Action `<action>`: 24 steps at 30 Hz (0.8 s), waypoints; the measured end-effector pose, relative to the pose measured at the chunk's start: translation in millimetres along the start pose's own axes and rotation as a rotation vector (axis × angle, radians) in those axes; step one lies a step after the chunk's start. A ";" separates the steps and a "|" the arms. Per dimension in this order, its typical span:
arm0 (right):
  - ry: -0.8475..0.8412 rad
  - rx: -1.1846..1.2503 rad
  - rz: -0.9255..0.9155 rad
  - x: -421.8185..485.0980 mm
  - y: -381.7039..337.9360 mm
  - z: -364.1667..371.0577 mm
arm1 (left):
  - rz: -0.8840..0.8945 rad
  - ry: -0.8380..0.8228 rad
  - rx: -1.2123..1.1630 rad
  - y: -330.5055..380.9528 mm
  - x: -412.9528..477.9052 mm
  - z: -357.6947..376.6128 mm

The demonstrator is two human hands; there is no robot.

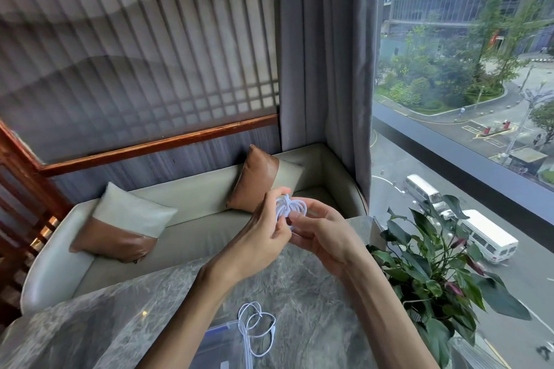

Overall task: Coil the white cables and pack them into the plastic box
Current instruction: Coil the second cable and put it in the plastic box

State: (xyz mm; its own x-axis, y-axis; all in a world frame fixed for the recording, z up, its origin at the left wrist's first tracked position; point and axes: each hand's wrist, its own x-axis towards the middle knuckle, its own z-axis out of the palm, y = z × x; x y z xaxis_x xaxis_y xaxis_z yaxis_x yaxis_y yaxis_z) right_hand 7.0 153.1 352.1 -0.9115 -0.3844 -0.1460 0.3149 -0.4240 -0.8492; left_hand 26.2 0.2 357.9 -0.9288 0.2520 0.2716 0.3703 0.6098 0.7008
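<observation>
Coiled cable (290, 209): small white bundle held in the air over the table's far edge, at 12 o'clock from the box; probably raised so the wrap can be tightened.
Left hand (263, 237): fingers curled, thumb and forefinger pinching the bundle's waist.
Right hand (322, 234): fingers curled, gripping the loops from 3 o'clock; how the cable's end is fastened cannot be made out.
Loose cable (254, 327): uncoiled on the marble table (105, 323), trailing over the box; judged next in turn.
Plastic box (223, 341): clear, at 6 o'clock, cut off by the frame; contents cannot be told.
</observation>
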 end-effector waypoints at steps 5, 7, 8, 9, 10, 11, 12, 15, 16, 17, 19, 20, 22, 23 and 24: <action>0.044 0.219 0.000 2.7 7.2 -4.3 | -0.065 -0.009 -0.058 -1.1 2.7 1.8; 0.036 0.256 -0.011 4.0 12.4 -5.2 | -0.092 -0.006 -0.065 -2.4 4.0 1.8; 0.018 0.274 -0.010 3.9 14.4 -5.4 | -0.107 -0.017 -0.080 -3.0 3.7 1.0; -0.006 0.301 -0.002 3.4 16.0 -5.8 | -0.123 -0.037 -0.098 -3.6 3.3 -0.2; -0.036 0.337 0.007 3.0 17.2 -7.4 | -0.134 -0.059 -0.109 -4.4 3.1 -2.0; -0.075 0.373 0.009 2.6 18.1 -9.6 | -0.144 -0.071 -0.112 -5.3 3.4 -4.1; -0.123 0.399 -0.006 2.3 19.0 -11.4 | -0.157 -0.072 -0.112 -6.4 4.2 -6.4; -0.202 0.325 -0.140 2.1 20.5 -8.3 | -0.210 -0.049 -0.128 -6.6 7.3 -9.4; -0.179 0.266 -0.203 2.4 20.8 -4.2 | -0.214 -0.048 -0.135 -5.3 8.3 -9.0; -0.137 0.213 -0.261 3.0 21.3 0.1 | -0.213 -0.051 -0.147 -3.7 9.1 -8.0; -0.029 0.123 -0.363 2.8 21.1 5.7 | -0.215 -0.049 -0.184 -0.1 10.0 -5.7; 0.024 0.072 -0.415 2.2 20.1 7.0 | -0.220 -0.040 -0.206 1.6 10.6 -5.0; 0.123 -0.058 -0.522 1.3 18.9 8.6 | -0.230 -0.020 -0.242 4.6 9.6 -4.7; 0.175 -0.120 -0.574 1.6 19.2 9.7 | -0.226 -0.014 -0.241 5.9 8.8 -4.1; 0.231 -0.171 -0.623 2.4 20.2 10.5 | -0.214 -0.010 -0.230 7.4 7.7 -2.9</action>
State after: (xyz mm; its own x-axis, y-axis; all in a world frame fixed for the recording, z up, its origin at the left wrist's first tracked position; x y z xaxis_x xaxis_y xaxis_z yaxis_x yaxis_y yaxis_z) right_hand 13.9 135.0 339.9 -0.9480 0.0817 0.3075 -0.3154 -0.3671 -0.8751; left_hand 21.8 4.5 367.1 -0.9849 0.1439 0.0958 0.1527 0.4642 0.8724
